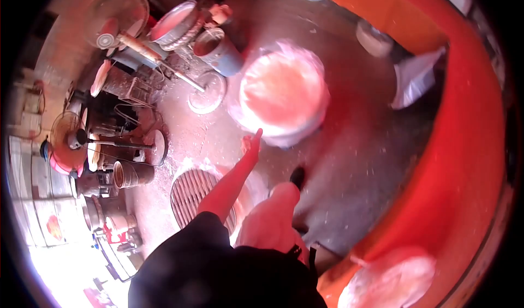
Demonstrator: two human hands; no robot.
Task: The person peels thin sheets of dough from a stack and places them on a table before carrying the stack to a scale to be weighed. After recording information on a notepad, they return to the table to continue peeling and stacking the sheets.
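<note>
My left hand [252, 142] reaches forward at the end of a bare forearm, close to the near edge of a large round tub [284, 136]. Pale plastic sheeting appears to wrap the tub. Bright pinkish-orange material [281, 92] fills its top, too overexposed to make out. One digit points toward the rim and the others sit apart from it; nothing shows in the hand. Whether it touches the plastic cannot be told. My right hand is out of view. Below the left forearm lies a round slatted grille [191, 193].
Two pedestal fans [199, 90] [158, 147] stand at left. Near them are a blue-grey bucket [226, 60], a metal basin [174, 24] and another bucket [134, 174]. An orange-red curved surface [458, 144] borders the right. A white sack [417, 79] and a plastic-covered round container [390, 280] lie beside it.
</note>
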